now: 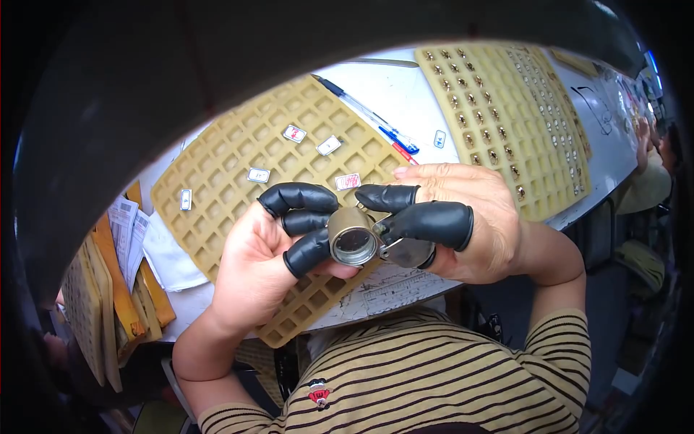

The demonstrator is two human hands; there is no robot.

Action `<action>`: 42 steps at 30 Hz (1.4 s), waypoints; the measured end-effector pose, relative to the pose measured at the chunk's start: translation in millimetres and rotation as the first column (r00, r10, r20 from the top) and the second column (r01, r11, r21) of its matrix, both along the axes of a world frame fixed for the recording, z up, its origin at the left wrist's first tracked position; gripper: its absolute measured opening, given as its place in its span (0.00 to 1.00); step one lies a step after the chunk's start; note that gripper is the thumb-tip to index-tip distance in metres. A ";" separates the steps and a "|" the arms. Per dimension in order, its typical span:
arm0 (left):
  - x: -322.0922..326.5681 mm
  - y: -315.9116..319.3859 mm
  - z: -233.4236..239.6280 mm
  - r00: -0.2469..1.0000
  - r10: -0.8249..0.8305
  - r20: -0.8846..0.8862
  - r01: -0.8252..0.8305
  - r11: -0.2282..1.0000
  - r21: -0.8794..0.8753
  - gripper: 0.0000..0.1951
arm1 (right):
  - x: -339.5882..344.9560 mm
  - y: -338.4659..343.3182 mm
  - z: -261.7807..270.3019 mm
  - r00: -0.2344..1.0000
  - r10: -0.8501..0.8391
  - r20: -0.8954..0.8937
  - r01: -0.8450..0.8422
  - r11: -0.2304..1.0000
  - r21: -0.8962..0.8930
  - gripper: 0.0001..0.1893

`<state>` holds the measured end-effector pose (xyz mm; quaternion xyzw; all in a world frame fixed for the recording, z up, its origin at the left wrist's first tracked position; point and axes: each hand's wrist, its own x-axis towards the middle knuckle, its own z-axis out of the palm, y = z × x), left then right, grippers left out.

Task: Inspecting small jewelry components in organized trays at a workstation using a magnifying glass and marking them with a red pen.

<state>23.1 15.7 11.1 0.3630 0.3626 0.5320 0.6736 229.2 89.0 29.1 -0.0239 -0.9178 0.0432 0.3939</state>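
A folding jeweller's loupe (352,230) with a round lens is held between my hands, above a yellowish pocketed tray. Black finger cots cover several fingertips of both hands. My left hand (252,260) grips the lens barrel from the left. On the other side, my right hand (477,217) pinches the loupe's swung-out metal cover (406,252) near the hinge. A tiny shiny bit shows by the right fingertips, too small to identify. Beneath lies the pocketed tray (217,163), with several small paper tags (258,174) on it.
At the right, another pocketed tray (496,179) carries rows of gold-coloured rings (486,134). Pens (368,111) and a tag (439,139) lie between the trays. Stacked trays (92,304), printed papers (127,233) and a white cloth (171,257) are at the left. Eyeglasses (596,111) rest farther right, near another person's arm.
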 end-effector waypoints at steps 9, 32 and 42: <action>0.6 -2.7 2.5 1.000 0.015 -0.008 -0.015 1.000 0.010 0.20 | -2.6 -5.1 4.0 1.000 -0.020 -0.010 0.020 1.000 -0.025 0.12; -22.1 -0.1 20.1 0.997 0.074 0.019 -0.076 0.989 0.130 0.15 | -1.2 29.5 64.2 0.593 -0.739 0.319 0.750 0.651 0.116 0.07; -69.7 -108.2 30.8 0.988 0.009 0.157 -0.044 0.974 0.223 0.13 | -13.2 -48.0 43.4 0.466 -0.781 0.415 0.800 0.572 0.179 0.19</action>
